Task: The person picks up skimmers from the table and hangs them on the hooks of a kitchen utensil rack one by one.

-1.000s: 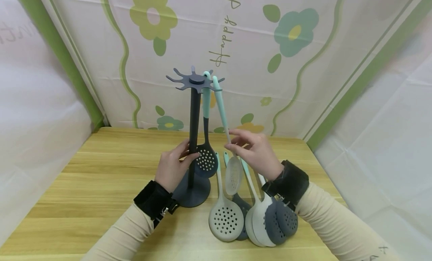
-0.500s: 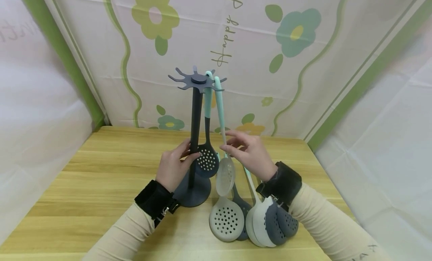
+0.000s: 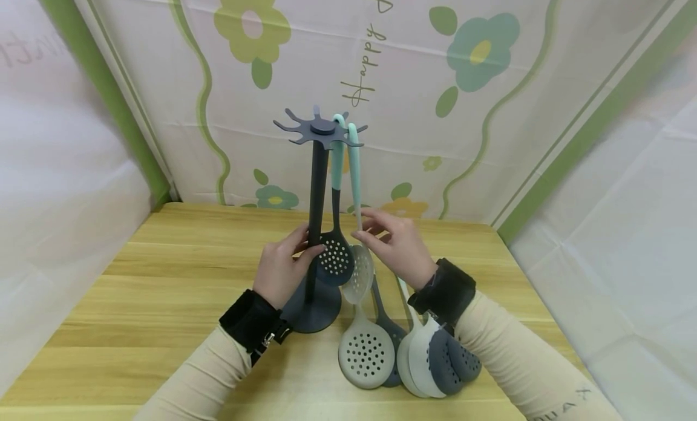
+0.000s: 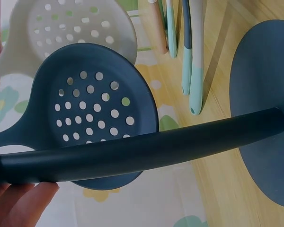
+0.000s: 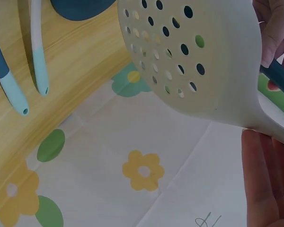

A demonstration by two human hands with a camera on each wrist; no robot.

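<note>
My left hand (image 3: 283, 267) grips the black post (image 3: 318, 197) of a utensil stand. A dark skimmer (image 4: 42, 106) with a mint handle hangs from the stand's pronged top (image 3: 321, 130), its round perforated head beside the post. To its right, my right hand (image 3: 400, 245) pinches the neck of a pale perforated skimmer (image 5: 227, 61). That skimmer's hooked mint end overlaps a prong in the head view, and its head hangs clear of the wooden table (image 3: 179, 300), partly behind the dark one. In the right wrist view, my fingertips (image 5: 255, 146) touch its neck.
On the table in front of the right hand lies another pale skimmer (image 3: 366, 382), with a dark utensil (image 3: 392, 333) partly under it. Beside them, a pale ladle (image 3: 411, 369) and several grey and white utensils overlap. A flowered cloth wall (image 3: 403, 149) stands behind the table.
My right hand has moved left with the pale skimmer, bringing it more upright and closer to the dark skimmer. Its head has risen slightly and turned. The left hand keeps its hold on the post.
</note>
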